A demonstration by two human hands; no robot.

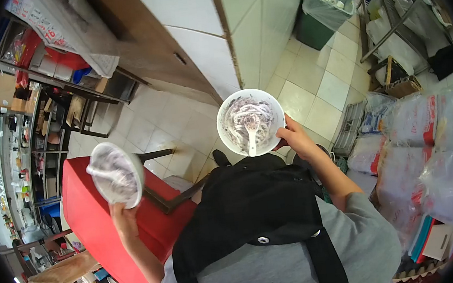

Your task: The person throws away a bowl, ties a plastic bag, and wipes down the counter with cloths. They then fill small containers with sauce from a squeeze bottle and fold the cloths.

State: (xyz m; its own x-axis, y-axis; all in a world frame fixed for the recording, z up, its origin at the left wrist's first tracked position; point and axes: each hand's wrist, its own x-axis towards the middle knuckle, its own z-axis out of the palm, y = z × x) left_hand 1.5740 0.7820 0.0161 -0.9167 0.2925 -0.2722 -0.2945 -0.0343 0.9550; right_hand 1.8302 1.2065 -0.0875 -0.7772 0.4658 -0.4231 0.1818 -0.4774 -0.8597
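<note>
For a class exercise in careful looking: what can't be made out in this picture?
All in the head view:
- Left bowl: contents blurred.
- Right hand: some fingers hidden by the right bowl.
- Bin: its depths hidden by scraps on top.
- Shelf goods: too small to identify, some cut off by the dark lens edge.

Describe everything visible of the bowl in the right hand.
The bowl is round and white, with a smooth rim; ceramic or plastic, I can't tell. Its opening faces the camera. Pale purple-grey residue streaks the inside, with darker smears near the rim. A white spoon lies in it, its handle pointing toward the wearer's body. The right hand grips one side, thumb at the rim. The bowl is held up in front of the body, above the tiled floor. Its underside is hidden.
</note>
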